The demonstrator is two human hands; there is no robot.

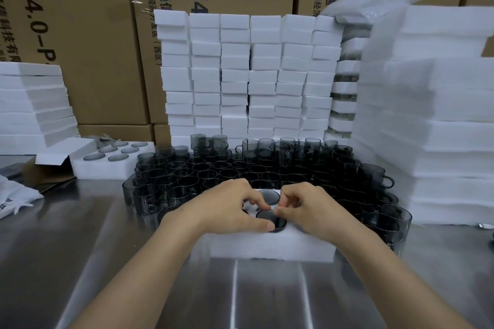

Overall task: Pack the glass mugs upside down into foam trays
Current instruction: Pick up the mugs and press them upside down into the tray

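- Glass mug (270, 218) sits base-up in a near pocket of the foam tray (267, 246), sunk almost flush. A second mug (270, 195) fills the pocket behind it.
- Left hand (230, 208) brackets the mug base with curled fingers, thumb at the near edge and forefinger at the far edge.
- Right hand (307, 211) bunches its curled fingertips at the far edge, against the left forefinger. Whether it pinches the glass or only presses cannot be told.
- Risk: uneven downward pressure probably tilts the mug and jams its rim or handle against the foam. The handle is hidden.
- Risk: excess force likely tears the narrow foam wall between the two pockets, so that glass meets glass.
- Risk: the pockets under both hands are hidden, so an unfilled one may pass unnoticed.
- Risk: the tray rests on a smooth steel table (107, 248). A forward shove may slide it into the loose mugs (227, 168) crowded just behind and beside it.
- Risk: the right forearm lies close to the outer mugs (395, 222). A wide sideways withdrawal could topple them.
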